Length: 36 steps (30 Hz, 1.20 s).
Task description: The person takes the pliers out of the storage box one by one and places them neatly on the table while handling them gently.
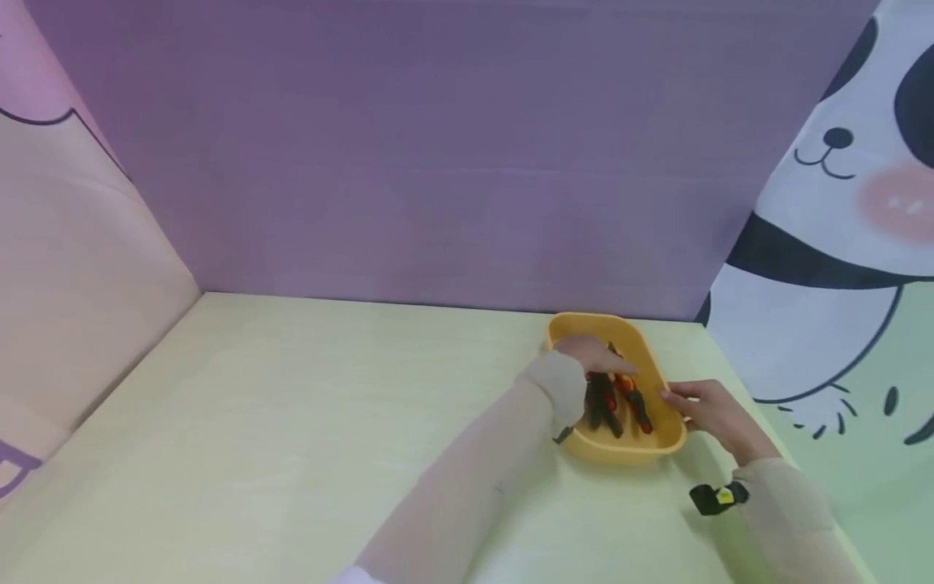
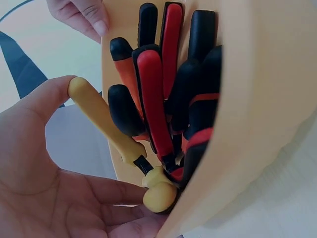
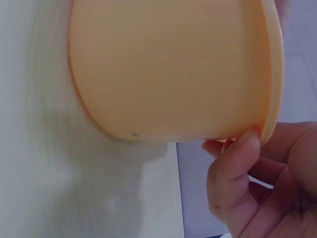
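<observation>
A yellow-orange plastic bin (image 1: 613, 456) stands at the table's back right, holding several hand tools with black, red and orange handles (image 2: 154, 94). Inside it, my left hand (image 1: 589, 354) has yellow-handled pliers (image 2: 101, 114) between thumb and fingers. In the left wrist view the thumb touches one handle's end, the fingers lie by the other, and a short black spring shows between them; the pliers' head is hidden. My right hand (image 1: 718, 415) grips the bin's right rim, with its thumb on the wall in the right wrist view.
The pale table (image 1: 292, 422) spreads to the left of the bin. A purple wall panel (image 1: 452, 162) rises behind it, and a panel with a panda drawing (image 1: 817, 243) stands close on the right. The table's right edge runs beside my right hand.
</observation>
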Each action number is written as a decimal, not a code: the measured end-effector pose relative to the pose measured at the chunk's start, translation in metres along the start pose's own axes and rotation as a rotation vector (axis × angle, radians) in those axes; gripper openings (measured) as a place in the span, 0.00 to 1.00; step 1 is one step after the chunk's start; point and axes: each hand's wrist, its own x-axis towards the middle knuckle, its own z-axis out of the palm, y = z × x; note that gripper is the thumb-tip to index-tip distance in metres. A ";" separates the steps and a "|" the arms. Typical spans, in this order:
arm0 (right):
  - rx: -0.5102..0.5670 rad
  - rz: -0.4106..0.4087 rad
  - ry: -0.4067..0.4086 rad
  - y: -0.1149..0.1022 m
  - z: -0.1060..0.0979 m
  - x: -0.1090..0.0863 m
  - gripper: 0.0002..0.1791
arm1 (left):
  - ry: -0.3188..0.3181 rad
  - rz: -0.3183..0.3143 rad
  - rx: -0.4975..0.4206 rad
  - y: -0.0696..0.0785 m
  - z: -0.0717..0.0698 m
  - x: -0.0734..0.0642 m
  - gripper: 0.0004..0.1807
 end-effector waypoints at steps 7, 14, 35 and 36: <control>0.001 0.023 -0.002 -0.003 0.002 0.001 0.27 | -0.035 -0.007 -0.125 -0.007 -0.006 -0.001 0.27; -0.009 0.028 -0.006 0.000 -0.001 0.003 0.28 | -0.022 -0.060 -0.106 -0.002 -0.006 0.001 0.32; -0.026 0.042 -0.007 0.001 0.001 0.005 0.30 | -0.031 0.048 -0.196 -0.010 -0.014 -0.004 0.27; -0.029 0.043 -0.007 0.001 0.000 0.006 0.30 | -0.033 0.046 -0.193 -0.010 -0.015 -0.005 0.26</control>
